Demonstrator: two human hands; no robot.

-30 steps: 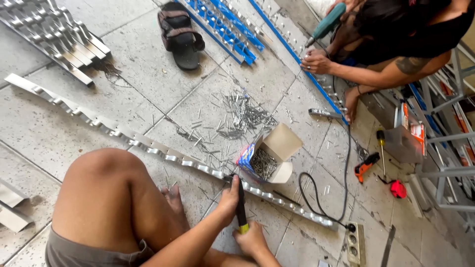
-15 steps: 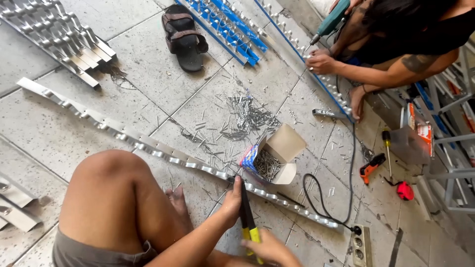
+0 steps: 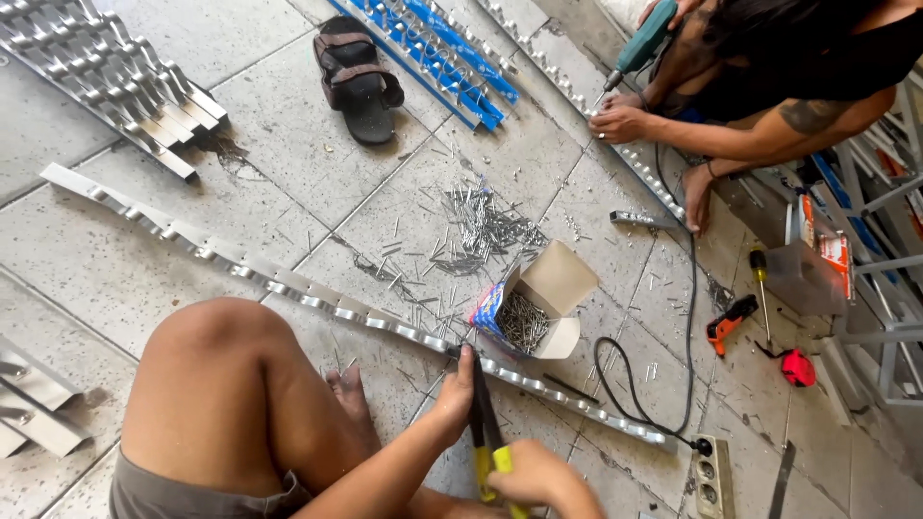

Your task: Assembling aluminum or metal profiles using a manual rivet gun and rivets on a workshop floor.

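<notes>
Here a hand riveter (image 3: pixel 484 423) with black body and yellow-sleeved handles stands over the tiled floor (image 3: pixel 288 163), its long axis running almost straight away from the person, nose at the far end, handles nearest the body. The nose meets a long notched metal strip (image 3: pixel 317 300) that lies on the floor slanting from the far left down to the near right. The left hand (image 3: pixel 456 392) is wrapped around the riveter's upper body, just beside the strip; the right hand (image 3: pixel 534 476) is closed on the yellow handles. The person's bare knee (image 3: pixel 216 370) rises just left of the hands.

Just beyond the strip sits a small open cardboard box (image 3: pixel 531 309), pale flaps spread, one side printed blue and red, filled with grey rivets. Further on, spent rivet pins (image 3: pixel 476 231) are scattered across the tiles. A black cable (image 3: pixel 673 365) loops from near the box to a power strip (image 3: pixel 710 477) at the near right.

At the far right a co-worker's hand (image 3: pixel 620 122) rests on another notched strip while a teal drill (image 3: pixel 642 43) points down at it. A clear rectangular package with an orange-red label (image 3: pixel 812 255) lies at the right, near a screwdriver (image 3: pixel 760 279). Blue strips (image 3: pixel 442 53), a dark sandal (image 3: pixel 361 77) and a bundle of silver strips (image 3: pixel 106 72) lie along the far side.
</notes>
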